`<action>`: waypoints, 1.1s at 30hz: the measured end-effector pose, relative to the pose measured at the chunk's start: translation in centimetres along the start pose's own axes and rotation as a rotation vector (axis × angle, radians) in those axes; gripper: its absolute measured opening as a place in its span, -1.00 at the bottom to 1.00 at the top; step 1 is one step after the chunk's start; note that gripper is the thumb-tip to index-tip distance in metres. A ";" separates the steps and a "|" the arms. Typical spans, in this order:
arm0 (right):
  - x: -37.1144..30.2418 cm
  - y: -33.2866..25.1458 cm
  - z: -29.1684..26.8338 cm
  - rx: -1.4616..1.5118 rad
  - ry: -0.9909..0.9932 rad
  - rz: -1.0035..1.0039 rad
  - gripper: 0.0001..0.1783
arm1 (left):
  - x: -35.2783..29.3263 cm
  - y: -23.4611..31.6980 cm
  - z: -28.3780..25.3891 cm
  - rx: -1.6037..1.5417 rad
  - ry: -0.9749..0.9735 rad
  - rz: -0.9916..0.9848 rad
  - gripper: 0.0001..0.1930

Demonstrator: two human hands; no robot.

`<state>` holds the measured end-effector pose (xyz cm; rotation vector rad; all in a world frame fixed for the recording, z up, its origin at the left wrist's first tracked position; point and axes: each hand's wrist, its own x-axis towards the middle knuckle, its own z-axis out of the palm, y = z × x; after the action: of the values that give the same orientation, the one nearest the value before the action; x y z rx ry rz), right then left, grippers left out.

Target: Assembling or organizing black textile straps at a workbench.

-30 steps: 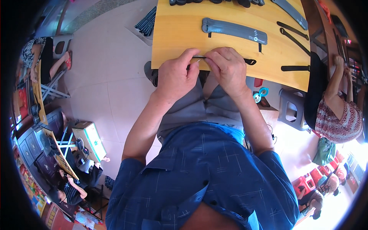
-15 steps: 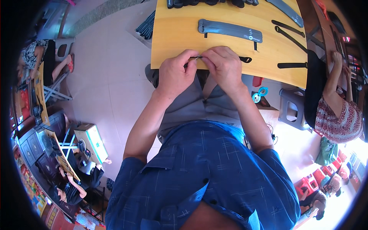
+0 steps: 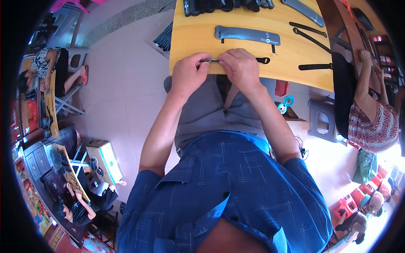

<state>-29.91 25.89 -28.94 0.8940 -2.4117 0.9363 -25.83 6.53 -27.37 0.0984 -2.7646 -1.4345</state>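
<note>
Item: dark ribbed bundle [image 3: 163,39], left of the yellow bench [image 3: 291,69], outside its edge; what supports it cannot be told.

Item: left hand [image 3: 190,75], over the near edge; thumb and forefinger pinched on one end of a narrow black strap [image 3: 208,60].

Item: said strap, between the hands above the bench's near edge, a paler glint along it; presumably held at both sides to keep the short span straight and steady.

Item: row of black straps [image 3: 228,6], far edge, gathered, apparently as a supply.

Item: right hand [image 3: 240,69], fingers closed on the strap's other side; a black loop end [image 3: 260,60] emerges beyond, seemingly the same piece.

Item: pile of grey strips [image 3: 249,35], layered, two black tabs below; seemingly set back to leave working room.

Item: grey strip [image 3: 303,12], far right corner.

Item: three loose black straps [image 3: 315,66], right side, spread apart, perhaps for easy picking.

Change: against half a second earlier, the gap between the hands is wider, exposing more strap; the bench layout matches.
</note>
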 end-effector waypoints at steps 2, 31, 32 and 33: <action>0.1 0.1 0.0 -0.004 0.001 -0.006 -0.91 | 0.2 0.2 -0.2 0.010 -0.010 -0.053 -0.74; 0.4 0.2 1.6 -0.012 -0.023 0.038 -0.91 | 1.5 -0.9 -1.0 0.018 -0.044 -0.127 -0.75; 0.4 0.2 1.6 -0.010 -0.013 0.037 -0.91 | 1.6 -0.9 -1.0 0.013 -0.043 -0.112 -0.75; 0.4 0.2 1.6 -0.009 -0.012 0.040 -0.91 | 1.6 -0.9 -1.1 0.015 -0.045 -0.112 -0.75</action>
<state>-30.60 24.67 -29.94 0.8536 -2.4503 0.9369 -27.36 5.03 -27.53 0.2280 -2.8485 -1.4587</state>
